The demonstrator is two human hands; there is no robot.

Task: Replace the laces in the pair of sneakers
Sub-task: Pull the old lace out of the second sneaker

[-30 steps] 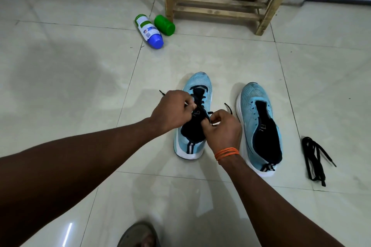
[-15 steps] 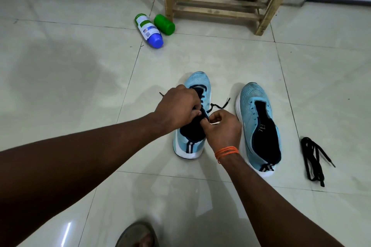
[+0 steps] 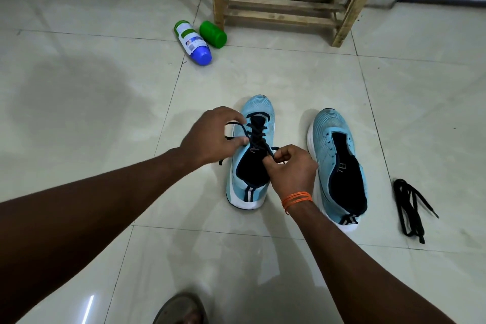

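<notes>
Two light-blue sneakers stand side by side on the tiled floor, toes pointing away from me. The left sneaker (image 3: 259, 110) has a dark lace (image 3: 256, 134) crossed through its eyelets. My left hand (image 3: 213, 134) pinches one end of that lace at the shoe's left side, pulled out sideways. My right hand (image 3: 290, 166), with an orange thread on the wrist, pinches the other lace end over the shoe's opening. The right sneaker (image 3: 332, 126) has no lace in it. A loose black lace (image 3: 410, 205) lies bundled on the floor to its right.
A wooden stool frame (image 3: 284, 2) stands at the back against the wall. A white bottle with a blue cap (image 3: 193, 42) and a green container (image 3: 213, 34) lie on the floor beside it. A sandalled foot (image 3: 181, 310) shows at the bottom edge.
My left hand has moved off the shoe's tongue to the left, drawing the lace end outward. My right hand has stayed over the shoe's opening, still pinching the other end.
</notes>
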